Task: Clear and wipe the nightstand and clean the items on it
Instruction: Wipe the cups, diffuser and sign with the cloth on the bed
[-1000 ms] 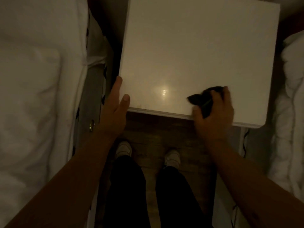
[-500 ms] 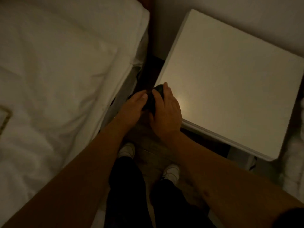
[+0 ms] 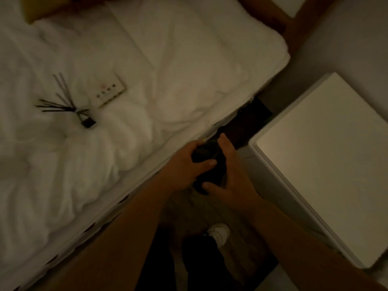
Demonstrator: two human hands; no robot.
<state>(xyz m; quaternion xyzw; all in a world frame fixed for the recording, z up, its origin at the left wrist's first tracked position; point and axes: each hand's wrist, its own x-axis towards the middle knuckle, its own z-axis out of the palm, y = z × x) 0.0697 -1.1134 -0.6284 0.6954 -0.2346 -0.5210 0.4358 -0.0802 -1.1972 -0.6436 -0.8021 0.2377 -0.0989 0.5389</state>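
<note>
bunching a dark cloth (image 3: 206, 159) between both hands over the gap between bed and nightstand; left hand (image 3: 184, 164) and right hand (image 3: 228, 181) both curl fingers around it. cloth looks soft, light, limp; best gripped as a wad. nightstand (image 3: 327, 164) right. farther left on bed (image 3: 147, 70), reed diffuser (image 3: 69, 106) and small white panel (image 3: 108, 92), likely light; diffuser bottle probably fragile, hold by base.

The white bed (image 3: 168, 59) is being occupied by a flat white card with small dots (image 3: 109, 93) and, just beside it, a small dark bottle with splayed black sticks (image 3: 63, 103); the white nightstand (image 3: 327, 164) is being shown beside the bed, its top dimly lit.
</note>
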